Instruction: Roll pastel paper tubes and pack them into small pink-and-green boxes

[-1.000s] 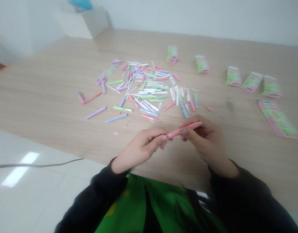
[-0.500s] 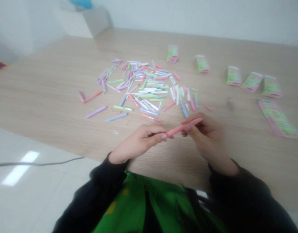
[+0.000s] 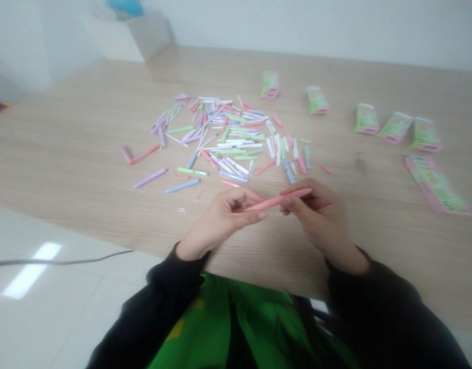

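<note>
A pink pen lies nearly level between both of my hands, just above the near part of the wooden table. My left hand pinches its left end with curled fingers. My right hand grips its right half, fingers wrapped round it. Beyond my hands a heap of pastel pen parts is spread over the table: pink, green, purple, blue and white barrels and caps.
Several small green-and-pink boxes stand in a row at the back right, and a flat one lies at the right. A white box sits at the far left corner. A grey cable crosses the floor on the left.
My left hand has slid further along the pink pen, and the pen has dropped to a flatter angle. The view has shifted slightly.
</note>
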{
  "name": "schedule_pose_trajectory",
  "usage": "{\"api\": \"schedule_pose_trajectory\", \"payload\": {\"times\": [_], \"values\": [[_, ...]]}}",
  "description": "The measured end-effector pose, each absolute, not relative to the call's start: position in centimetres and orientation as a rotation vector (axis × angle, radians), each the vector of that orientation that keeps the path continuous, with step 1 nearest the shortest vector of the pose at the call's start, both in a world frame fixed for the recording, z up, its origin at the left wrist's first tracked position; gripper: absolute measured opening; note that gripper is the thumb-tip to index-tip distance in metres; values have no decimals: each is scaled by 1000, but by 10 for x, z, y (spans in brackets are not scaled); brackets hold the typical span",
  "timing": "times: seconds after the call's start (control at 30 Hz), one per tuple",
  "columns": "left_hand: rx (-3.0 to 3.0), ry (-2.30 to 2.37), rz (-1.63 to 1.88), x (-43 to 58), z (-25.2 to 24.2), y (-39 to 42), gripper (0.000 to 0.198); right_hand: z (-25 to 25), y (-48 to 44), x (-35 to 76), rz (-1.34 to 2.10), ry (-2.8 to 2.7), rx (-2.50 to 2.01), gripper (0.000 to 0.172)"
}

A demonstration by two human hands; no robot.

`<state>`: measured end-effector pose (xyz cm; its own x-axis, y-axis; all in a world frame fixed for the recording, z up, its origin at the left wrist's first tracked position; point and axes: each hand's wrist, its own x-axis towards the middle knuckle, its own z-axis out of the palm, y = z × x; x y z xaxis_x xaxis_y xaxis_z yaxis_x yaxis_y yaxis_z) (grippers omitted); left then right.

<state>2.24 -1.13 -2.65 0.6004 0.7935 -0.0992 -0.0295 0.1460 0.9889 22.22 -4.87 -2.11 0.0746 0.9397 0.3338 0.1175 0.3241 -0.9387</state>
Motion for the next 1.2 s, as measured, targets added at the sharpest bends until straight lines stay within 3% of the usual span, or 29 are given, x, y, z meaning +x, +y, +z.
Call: {"api": "schedule_pose_trajectory", "payload": {"times": [0.2,0.33,0.53,0.67,0.9,1.03,1.2], "values": [[1290,693,591,24,-31,-11,52,-22,-49,223,865,-1363,-1083,18],[1295,807,746,26,-34,-9,31,-21,-48,221,841,-1349,-1104,21],[1244,702,571,26,-32,-10,52,-20,-49,220,869,-1397,-1093,18],[1222,798,662,26,-32,-8,34,-19,-49,220,859,-1389,-1081,17],[1241,505,318,17,-27,-9,41,-19,-50,220,883,-1395,-1110,23],[1106,459,368,15,-25,-9,38,-17,-50,221,925,-1352,-1049,27],[1495,740,615,29,-29,-19,27,-17,-48,220,876,-1279,-1129,35]]}}
